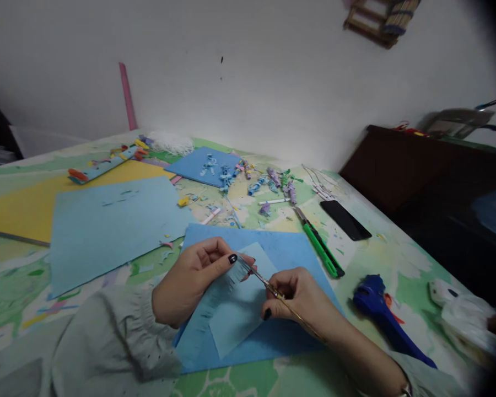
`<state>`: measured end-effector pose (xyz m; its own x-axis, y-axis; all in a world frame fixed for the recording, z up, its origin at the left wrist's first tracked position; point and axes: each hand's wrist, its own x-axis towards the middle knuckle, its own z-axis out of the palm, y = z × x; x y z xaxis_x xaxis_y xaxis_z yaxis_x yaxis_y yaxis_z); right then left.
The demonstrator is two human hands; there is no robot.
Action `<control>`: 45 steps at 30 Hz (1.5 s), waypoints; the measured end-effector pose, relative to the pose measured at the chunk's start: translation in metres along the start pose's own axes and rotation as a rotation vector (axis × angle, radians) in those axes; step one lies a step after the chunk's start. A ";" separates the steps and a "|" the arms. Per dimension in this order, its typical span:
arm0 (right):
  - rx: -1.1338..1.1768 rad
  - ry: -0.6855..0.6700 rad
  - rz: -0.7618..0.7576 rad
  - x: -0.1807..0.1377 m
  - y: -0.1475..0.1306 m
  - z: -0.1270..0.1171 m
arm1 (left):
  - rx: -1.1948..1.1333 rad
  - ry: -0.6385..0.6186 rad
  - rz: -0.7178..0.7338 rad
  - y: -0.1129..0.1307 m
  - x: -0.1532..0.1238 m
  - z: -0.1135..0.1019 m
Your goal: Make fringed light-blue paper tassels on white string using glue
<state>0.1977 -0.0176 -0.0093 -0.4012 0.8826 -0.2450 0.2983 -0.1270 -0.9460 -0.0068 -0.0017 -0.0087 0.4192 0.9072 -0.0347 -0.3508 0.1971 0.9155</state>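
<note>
My left hand (192, 275) pinches the upper end of a light blue fringed paper strip (219, 295) between thumb and fingers. My right hand (303, 300) is closed on a thin stick (273, 289), like a brush handle, whose tip meets the strip's end by my left thumb. The strip trails down toward me over a pale blue paper piece (240, 314) lying on a darker blue sheet (289, 248).
A green utility knife (320, 245), a black phone (345, 219) and a blue glue gun (382, 314) lie to the right. Large light blue (107, 226) and yellow (28, 204) sheets lie left. Rolled paper curls (273, 182) and scraps litter the far table. A dark cabinet (417, 171) stands at right.
</note>
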 end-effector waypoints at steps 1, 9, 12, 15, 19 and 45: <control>-0.004 0.001 0.002 0.000 0.000 0.000 | -0.004 -0.003 0.000 0.000 0.000 0.000; -0.014 0.002 0.007 0.000 0.000 0.000 | -0.033 -0.018 0.007 -0.001 0.000 0.000; -0.024 0.012 0.012 0.001 0.001 0.000 | -0.022 -0.020 0.009 0.000 0.000 0.000; -0.039 0.013 0.004 0.001 0.003 -0.001 | -0.022 -0.018 0.014 0.000 0.001 0.000; -0.035 0.006 0.007 0.001 0.004 -0.001 | -0.018 -0.020 0.011 -0.001 0.001 -0.001; -0.008 -0.012 0.001 -0.001 -0.003 0.001 | 0.043 -0.012 -0.017 0.001 -0.001 0.002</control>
<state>0.1967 -0.0186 -0.0058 -0.4112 0.8770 -0.2486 0.3055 -0.1244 -0.9440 -0.0055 -0.0034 -0.0071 0.4344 0.8996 -0.0457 -0.3074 0.1958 0.9312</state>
